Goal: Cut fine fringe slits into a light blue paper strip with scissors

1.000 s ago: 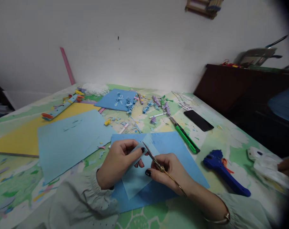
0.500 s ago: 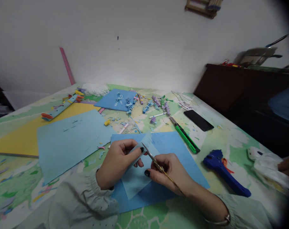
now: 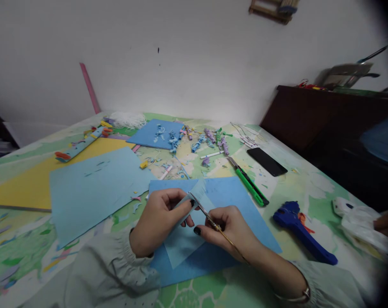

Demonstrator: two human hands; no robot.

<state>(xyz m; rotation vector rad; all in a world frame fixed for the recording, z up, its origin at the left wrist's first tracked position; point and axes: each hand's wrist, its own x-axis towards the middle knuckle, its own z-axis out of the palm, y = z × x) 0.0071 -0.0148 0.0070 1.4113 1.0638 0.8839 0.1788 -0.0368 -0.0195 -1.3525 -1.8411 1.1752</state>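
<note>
My left hand (image 3: 155, 218) pinches a pale blue paper strip (image 3: 198, 190) between thumb and fingers, just above a light blue sheet (image 3: 181, 241). My right hand (image 3: 230, 229) is closed round small gold-handled scissors (image 3: 210, 218), whose blades point up-left and meet the strip near my left fingertips. Both hands hover over a darker blue sheet (image 3: 232, 196) lying on the green patterned table (image 3: 286, 188).
A green utility knife (image 3: 250, 182), a black phone (image 3: 267, 161) and a blue glue gun (image 3: 301, 231) lie to the right. A large light blue sheet (image 3: 91, 188) over yellow paper (image 3: 24, 184) lies left. Paper curls (image 3: 210, 139) and scraps litter the far side. A dark cabinet (image 3: 325, 115) stands right.
The scissors have crept slightly up-left along the strip; my hands have barely moved otherwise.
</note>
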